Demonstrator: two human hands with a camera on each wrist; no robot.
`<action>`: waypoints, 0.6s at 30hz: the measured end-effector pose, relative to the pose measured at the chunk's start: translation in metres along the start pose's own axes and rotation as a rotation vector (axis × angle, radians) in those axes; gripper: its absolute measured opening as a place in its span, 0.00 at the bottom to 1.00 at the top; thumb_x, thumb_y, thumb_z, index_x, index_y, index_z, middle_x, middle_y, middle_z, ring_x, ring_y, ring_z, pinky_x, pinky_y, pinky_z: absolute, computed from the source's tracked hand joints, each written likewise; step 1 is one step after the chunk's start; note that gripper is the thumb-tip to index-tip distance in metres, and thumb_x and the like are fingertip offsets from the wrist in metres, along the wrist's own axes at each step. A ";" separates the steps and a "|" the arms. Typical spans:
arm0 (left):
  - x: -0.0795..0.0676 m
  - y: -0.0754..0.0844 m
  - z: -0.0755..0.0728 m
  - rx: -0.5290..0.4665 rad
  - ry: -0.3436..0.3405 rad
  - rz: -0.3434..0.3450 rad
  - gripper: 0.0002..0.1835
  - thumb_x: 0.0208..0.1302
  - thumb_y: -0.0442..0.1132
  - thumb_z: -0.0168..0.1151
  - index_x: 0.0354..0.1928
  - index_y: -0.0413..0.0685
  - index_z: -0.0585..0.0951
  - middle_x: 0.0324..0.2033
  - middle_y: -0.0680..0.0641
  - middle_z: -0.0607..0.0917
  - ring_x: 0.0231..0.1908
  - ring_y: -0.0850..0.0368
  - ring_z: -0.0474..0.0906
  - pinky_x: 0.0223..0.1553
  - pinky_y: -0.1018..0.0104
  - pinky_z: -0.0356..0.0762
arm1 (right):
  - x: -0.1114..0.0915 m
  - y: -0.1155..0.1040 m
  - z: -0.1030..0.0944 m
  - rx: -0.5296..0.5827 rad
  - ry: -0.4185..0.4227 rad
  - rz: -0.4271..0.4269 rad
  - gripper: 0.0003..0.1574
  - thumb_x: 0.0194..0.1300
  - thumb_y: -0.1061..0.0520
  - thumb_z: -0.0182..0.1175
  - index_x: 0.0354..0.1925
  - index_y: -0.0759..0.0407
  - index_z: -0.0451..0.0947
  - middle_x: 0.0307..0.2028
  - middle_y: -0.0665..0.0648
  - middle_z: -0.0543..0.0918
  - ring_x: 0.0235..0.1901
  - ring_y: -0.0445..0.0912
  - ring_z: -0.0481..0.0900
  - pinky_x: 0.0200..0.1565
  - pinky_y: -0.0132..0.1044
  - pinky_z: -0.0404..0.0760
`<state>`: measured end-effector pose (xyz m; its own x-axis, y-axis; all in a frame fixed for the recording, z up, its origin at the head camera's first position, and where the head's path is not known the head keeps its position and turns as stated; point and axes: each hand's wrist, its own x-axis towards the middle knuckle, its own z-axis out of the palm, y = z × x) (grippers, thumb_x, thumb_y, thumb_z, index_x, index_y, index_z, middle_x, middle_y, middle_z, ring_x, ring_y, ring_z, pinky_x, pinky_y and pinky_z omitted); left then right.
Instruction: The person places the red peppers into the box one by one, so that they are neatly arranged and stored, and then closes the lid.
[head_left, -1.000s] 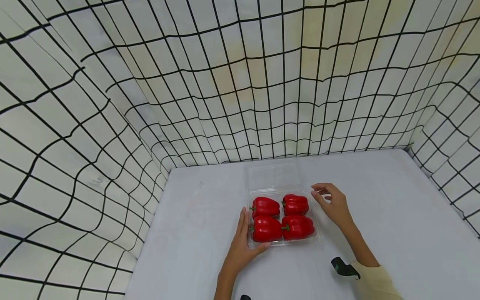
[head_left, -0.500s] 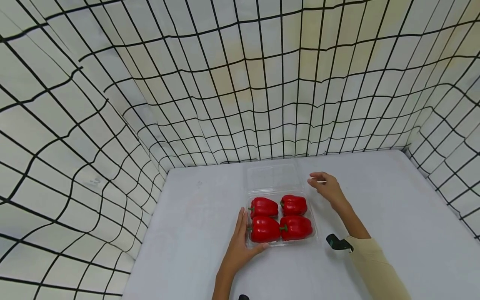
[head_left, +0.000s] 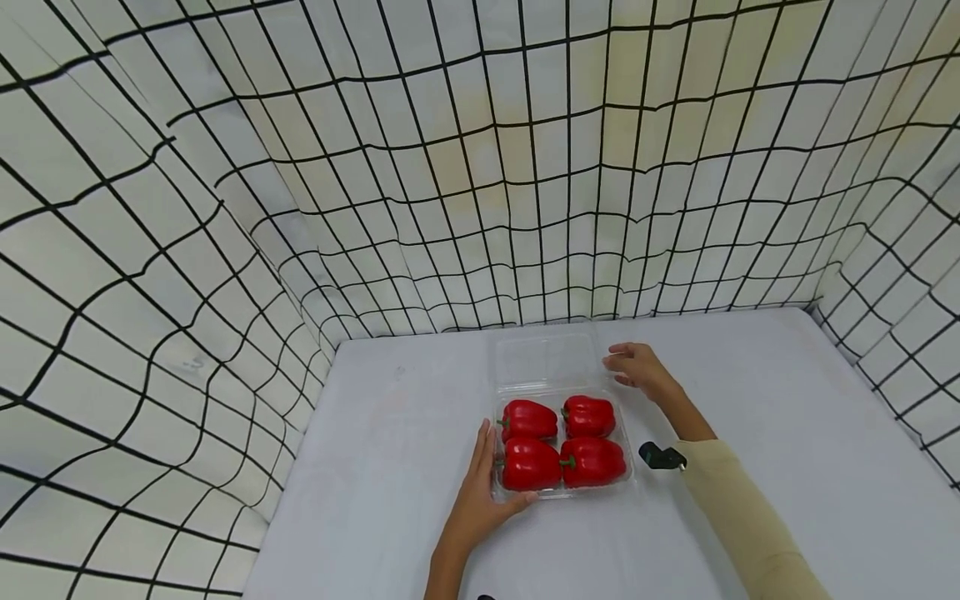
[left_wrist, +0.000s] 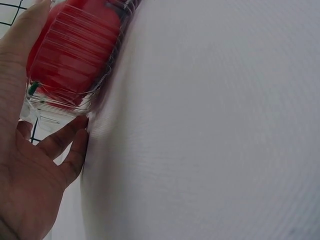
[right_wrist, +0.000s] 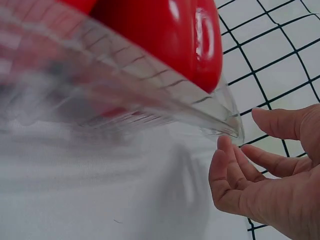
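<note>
A clear plastic clamshell box (head_left: 628,442) lies on the white table with its lid (head_left: 546,358) folded back flat, away from the person. Several red bell peppers (head_left: 592,462) with green stems sit inside in two rows. My left hand (head_left: 474,508) braces the box's near left corner, straight fingers along its left side and thumb at the front. In the left wrist view, the left hand (left_wrist: 35,180) is against the box wall. My right hand (head_left: 637,367) is just right of the lid, fingers loosely bent. The right wrist view has the right hand (right_wrist: 270,175) beside the box's corner, holding nothing; contact is unclear.
A white wall with black netting (head_left: 465,200) rises behind and on both sides of the table (head_left: 390,467). A dark wrist-worn device (head_left: 662,456) sits by the right sleeve (head_left: 735,508).
My right hand has moved away from the person and left, from beside the peppers to beside the lid. My left hand and the box have stayed put.
</note>
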<state>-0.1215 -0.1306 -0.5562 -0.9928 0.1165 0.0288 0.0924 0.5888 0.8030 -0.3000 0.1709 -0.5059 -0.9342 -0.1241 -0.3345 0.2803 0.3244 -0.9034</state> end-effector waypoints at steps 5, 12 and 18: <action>0.000 0.000 0.000 0.007 0.002 -0.004 0.63 0.45 0.68 0.70 0.78 0.60 0.46 0.78 0.58 0.45 0.76 0.47 0.49 0.63 0.45 0.71 | 0.006 0.003 0.004 -0.027 0.015 0.005 0.33 0.72 0.56 0.54 0.68 0.71 0.61 0.62 0.71 0.72 0.60 0.59 0.73 0.62 0.50 0.77; 0.000 0.001 -0.001 0.010 0.008 0.000 0.62 0.45 0.67 0.70 0.78 0.58 0.47 0.78 0.57 0.46 0.76 0.46 0.50 0.63 0.44 0.71 | 0.006 0.005 0.001 -0.065 0.041 -0.037 0.29 0.70 0.56 0.55 0.63 0.72 0.67 0.58 0.70 0.76 0.53 0.56 0.77 0.58 0.49 0.80; 0.000 0.001 0.000 0.004 0.011 -0.004 0.63 0.44 0.66 0.71 0.78 0.58 0.47 0.78 0.56 0.46 0.76 0.45 0.50 0.62 0.44 0.71 | 0.006 0.003 0.001 -0.051 0.035 -0.035 0.28 0.70 0.58 0.54 0.64 0.70 0.68 0.59 0.70 0.75 0.55 0.56 0.76 0.61 0.52 0.78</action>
<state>-0.1211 -0.1305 -0.5557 -0.9940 0.1047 0.0321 0.0882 0.5922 0.8009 -0.3043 0.1700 -0.5109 -0.9507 -0.1034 -0.2922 0.2363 0.3683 -0.8992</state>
